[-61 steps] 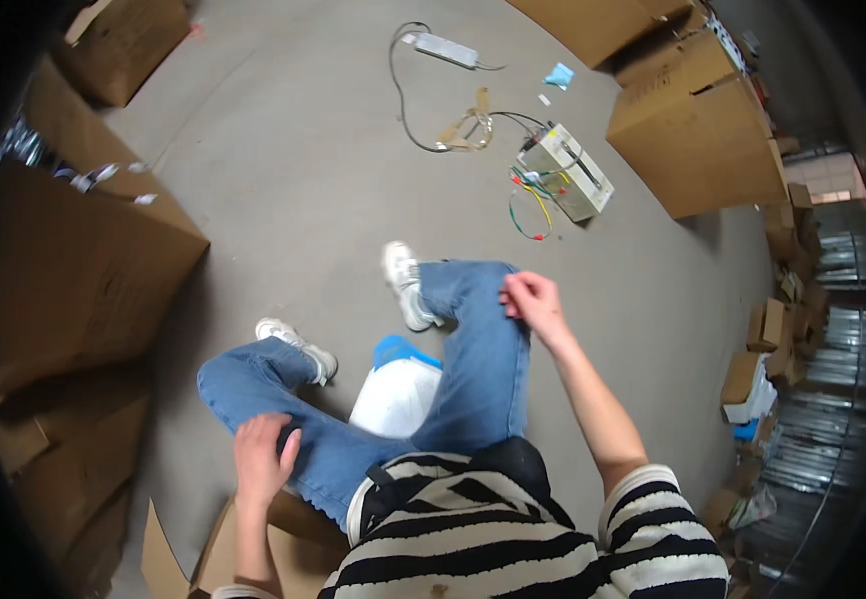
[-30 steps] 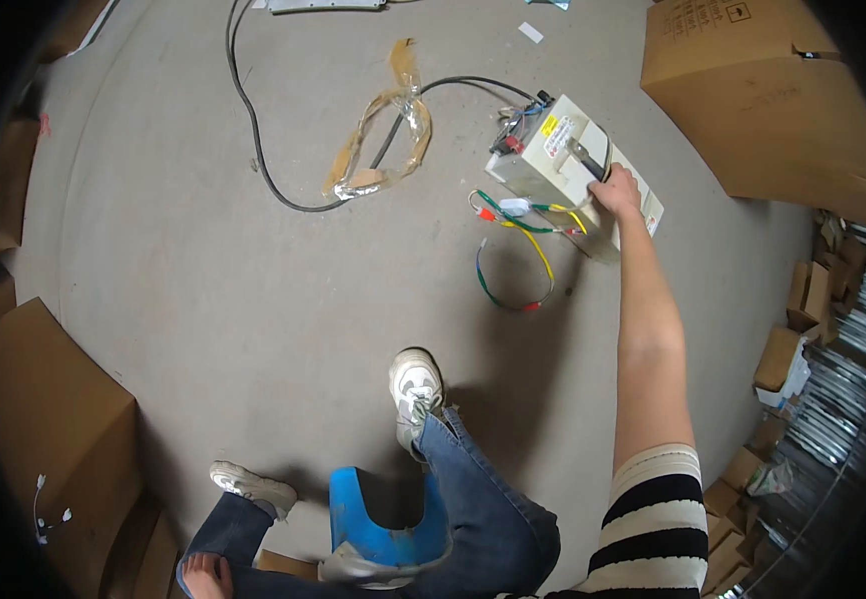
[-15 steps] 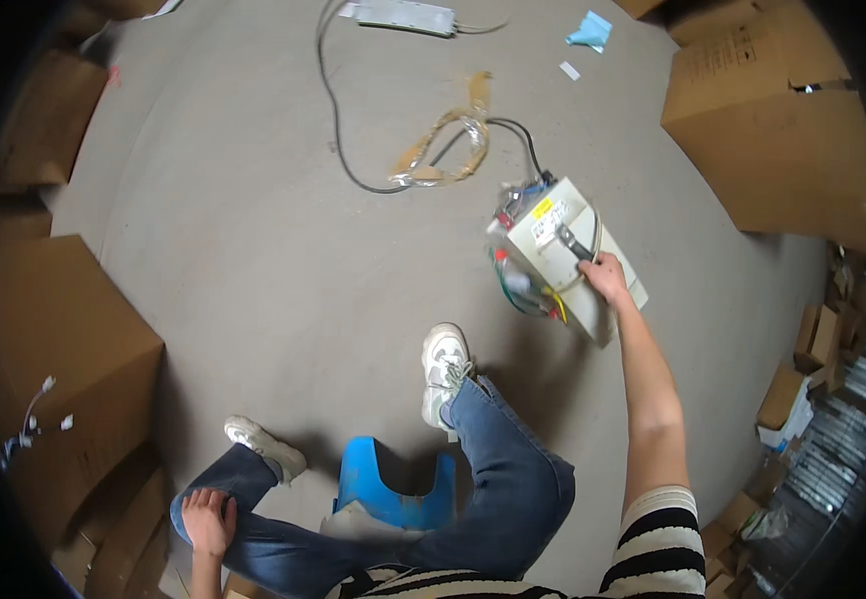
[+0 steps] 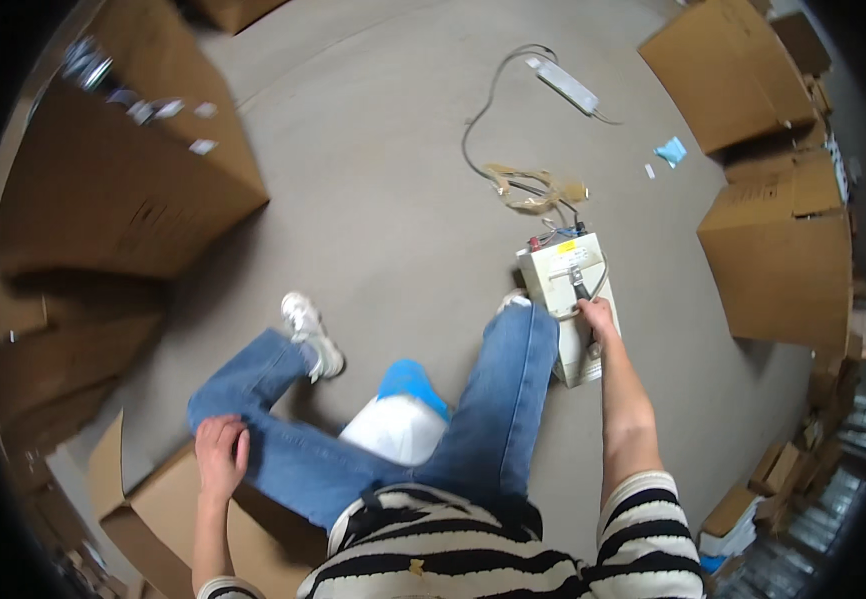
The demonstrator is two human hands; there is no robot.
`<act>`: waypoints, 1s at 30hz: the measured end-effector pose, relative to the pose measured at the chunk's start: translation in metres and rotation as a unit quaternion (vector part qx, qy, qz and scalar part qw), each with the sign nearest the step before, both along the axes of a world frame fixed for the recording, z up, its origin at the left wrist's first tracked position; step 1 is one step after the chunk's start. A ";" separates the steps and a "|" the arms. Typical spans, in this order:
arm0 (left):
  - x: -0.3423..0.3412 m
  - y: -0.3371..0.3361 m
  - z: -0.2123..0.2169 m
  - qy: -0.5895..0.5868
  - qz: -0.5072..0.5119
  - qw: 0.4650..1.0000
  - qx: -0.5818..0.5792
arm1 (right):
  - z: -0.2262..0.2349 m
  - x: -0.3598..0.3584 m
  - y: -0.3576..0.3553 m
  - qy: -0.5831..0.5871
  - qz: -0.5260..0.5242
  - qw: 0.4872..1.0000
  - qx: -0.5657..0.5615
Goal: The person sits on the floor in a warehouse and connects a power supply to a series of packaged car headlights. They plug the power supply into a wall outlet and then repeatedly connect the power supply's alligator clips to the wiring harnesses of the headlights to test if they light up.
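My right hand [image 4: 598, 319] is closed around the dark carrying handle [image 4: 579, 286] of a cream, box-shaped electrical device [image 4: 557, 264]. Red fittings and wires show at the device's far end, and it stands beside my right leg, partly covering that shoe. A grey cable [image 4: 471, 150] runs past it to a long whitish power adapter [image 4: 565, 87]. Clear and brown tape [image 4: 528, 189] lies tangled over the cable. My left hand [image 4: 221, 454] rests on my left thigh near the knee, fingers laid over the jeans and thumb apart, holding nothing.
Between my legs is a blue and white stool [image 4: 403, 419]. Large cardboard boxes stand at the left [image 4: 143, 170] and right [image 4: 778, 260]. Another carton [image 4: 223, 519] sits by my left arm. A light-blue scrap [image 4: 671, 152] lies on the floor.
The view has turned left, shifting the floor items rightward. The device, tilted in my right hand before, now stands straighter and closer to my right leg. My left hand stays on my leg.
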State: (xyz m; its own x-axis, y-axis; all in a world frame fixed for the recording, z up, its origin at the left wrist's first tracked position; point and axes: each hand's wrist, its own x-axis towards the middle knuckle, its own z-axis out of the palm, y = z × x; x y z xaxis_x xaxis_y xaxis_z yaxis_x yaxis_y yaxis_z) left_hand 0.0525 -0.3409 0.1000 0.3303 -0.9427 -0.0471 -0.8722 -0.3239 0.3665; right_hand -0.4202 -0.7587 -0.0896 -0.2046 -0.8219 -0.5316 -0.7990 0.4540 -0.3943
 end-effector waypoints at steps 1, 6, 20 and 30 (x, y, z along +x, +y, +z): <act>-0.004 0.020 0.012 0.001 0.017 1.000 -0.020 | 0.016 0.013 0.012 -0.047 -0.006 0.999 0.001; -0.037 0.090 0.055 0.055 0.084 0.985 -0.140 | 0.116 0.049 0.047 -0.071 0.054 0.996 -0.020; -0.104 0.048 0.067 0.100 0.123 0.981 -0.116 | 0.051 0.152 0.086 -0.175 0.160 0.962 0.138; -0.095 0.024 0.036 0.097 0.118 0.987 -0.046 | 0.021 0.109 0.061 -0.148 0.133 0.970 0.138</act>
State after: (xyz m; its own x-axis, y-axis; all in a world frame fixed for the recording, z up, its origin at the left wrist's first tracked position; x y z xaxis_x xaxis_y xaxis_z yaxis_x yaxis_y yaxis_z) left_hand -0.0421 -0.3167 0.1364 0.5350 -0.8435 -0.0480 -0.6872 -0.4676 0.5560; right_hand -0.3113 -0.6979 -0.0686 0.1900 -0.6428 -0.7421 -0.7721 0.3690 -0.5174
